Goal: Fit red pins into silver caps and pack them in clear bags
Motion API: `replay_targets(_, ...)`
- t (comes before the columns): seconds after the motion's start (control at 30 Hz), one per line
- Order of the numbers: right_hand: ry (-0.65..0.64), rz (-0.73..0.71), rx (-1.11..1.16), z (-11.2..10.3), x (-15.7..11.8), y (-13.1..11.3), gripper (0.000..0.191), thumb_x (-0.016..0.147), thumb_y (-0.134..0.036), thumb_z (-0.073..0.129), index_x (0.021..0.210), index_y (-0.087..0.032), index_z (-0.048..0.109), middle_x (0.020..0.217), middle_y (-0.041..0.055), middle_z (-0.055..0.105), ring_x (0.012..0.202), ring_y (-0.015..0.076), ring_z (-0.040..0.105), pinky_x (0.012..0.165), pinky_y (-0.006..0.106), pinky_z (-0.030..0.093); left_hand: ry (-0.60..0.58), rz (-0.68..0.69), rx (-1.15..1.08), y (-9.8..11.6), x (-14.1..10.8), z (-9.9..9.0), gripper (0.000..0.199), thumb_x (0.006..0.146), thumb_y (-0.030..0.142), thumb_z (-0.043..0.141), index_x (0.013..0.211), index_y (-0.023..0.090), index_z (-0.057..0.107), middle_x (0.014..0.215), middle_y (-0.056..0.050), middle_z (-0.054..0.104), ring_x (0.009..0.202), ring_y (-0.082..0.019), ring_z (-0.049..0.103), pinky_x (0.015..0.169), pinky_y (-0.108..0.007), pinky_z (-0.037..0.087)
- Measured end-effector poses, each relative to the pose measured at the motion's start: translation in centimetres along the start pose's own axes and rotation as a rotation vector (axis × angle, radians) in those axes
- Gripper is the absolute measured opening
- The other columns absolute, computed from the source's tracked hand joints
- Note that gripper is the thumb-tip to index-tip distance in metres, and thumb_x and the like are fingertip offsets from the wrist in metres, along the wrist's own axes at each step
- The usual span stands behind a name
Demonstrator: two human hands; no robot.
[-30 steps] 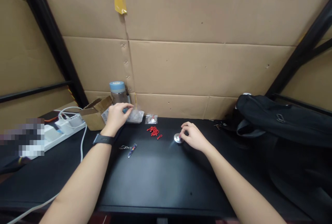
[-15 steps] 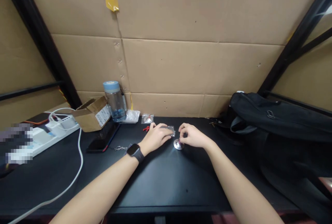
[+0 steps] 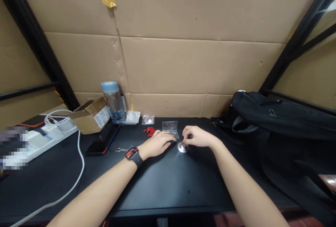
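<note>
My right hand (image 3: pixel 195 136) is closed in a pinch at a small shiny round metal disc (image 3: pixel 182 147). A bit of red shows at the disc's middle, just under the fingertips. My left hand (image 3: pixel 159 143), with a watch (image 3: pixel 133 156) on its wrist, lies palm down on the table with its fingers stretched out. Beyond its fingertips is a clear plastic bag (image 3: pixel 170 126). Several small red pieces (image 3: pixel 149 131) lie in a pile just behind the left hand. A similar disc in a clear packet (image 3: pixel 148 119) rests farther back.
At the left stand a water bottle (image 3: pixel 113 102), an opened cardboard box (image 3: pixel 90 117) and a power strip (image 3: pixel 43 143) with a white cable. A phone (image 3: pixel 103 141) and a key ring (image 3: pixel 121 150) lie nearby. A black bag (image 3: pixel 275 122) fills the right side.
My left hand has drawn slightly back toward me, so more of the plastic bag and the red pieces shows. The right hand stays at the disc. The view has shifted a little.
</note>
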State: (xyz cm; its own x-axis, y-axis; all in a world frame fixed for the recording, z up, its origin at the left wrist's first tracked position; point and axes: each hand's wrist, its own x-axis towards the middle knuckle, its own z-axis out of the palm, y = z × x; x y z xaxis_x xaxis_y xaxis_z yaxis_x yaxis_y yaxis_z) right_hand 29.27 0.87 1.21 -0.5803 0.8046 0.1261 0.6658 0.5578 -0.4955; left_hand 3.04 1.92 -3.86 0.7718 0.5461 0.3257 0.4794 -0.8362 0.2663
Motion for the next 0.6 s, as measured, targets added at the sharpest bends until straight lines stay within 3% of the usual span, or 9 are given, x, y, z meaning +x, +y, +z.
replay_targets(0.13, 0.111, 0.021, -0.033, -0.6, -0.3, 1.4, 0.013, 0.084, -0.02, 0.064, 0.09, -0.02, 0.075, 0.094, 0.0048, 0.069, 0.084, 0.0178, 0.065, 0.08, 0.028, 0.049, 0.022, 0.002, 0.014, 0.5, 0.0, 0.0, 0.036, 0.1, 0.023, 0.046, 0.134, 0.033, 0.057, 0.153, -0.006, 0.049, 0.142, -0.024, 0.043, 0.109, -0.044, 0.034)
replay_targets(0.3, 0.264, 0.141, -0.198, -0.5, -0.1, 4.3, 0.035, 0.073, -0.006, 0.062, 0.105, -0.018, 0.072, 0.109, 0.0098, 0.069, 0.1, 0.0223, 0.065, 0.093, 0.035, 0.049, 0.09, -0.022, 0.06, 0.6, -0.2, -2.2, 0.043, 0.095, 0.022, 0.055, 0.137, 0.03, 0.052, 0.14, -0.008, 0.059, 0.131, -0.025, 0.05, 0.104, -0.041, 0.036)
replay_targets(0.43, 0.264, 0.166, -0.232, 0.0, 0.1, 5.4, 0.047, 0.073, -0.01, 0.067, 0.12, -0.018, 0.068, 0.126, 0.0132, 0.066, 0.119, 0.0274, 0.061, 0.105, 0.04, 0.045, 0.102, -0.08, 0.147, -0.4, -0.9, -4.4, 0.031, 0.085, 0.027, 0.069, 0.115, 0.025, 0.062, 0.118, -0.006, 0.065, 0.116, -0.026, 0.055, 0.1, -0.04, 0.036)
replay_targets(0.6, 0.244, 0.205, -0.238, 0.7, 0.2, 5.6, 0.046, 0.08, -0.019, 0.068, 0.125, -0.02, 0.066, 0.124, 0.0122, 0.069, 0.115, 0.0279, 0.064, 0.103, 0.039, 0.047, 0.01, -0.162, 0.302, -1.2, -1.5, -4.6, 0.008, 0.085, 0.03, 0.071, 0.086, 0.022, 0.069, 0.094, -0.004, 0.066, 0.1, -0.025, 0.059, 0.089, -0.038, 0.036)
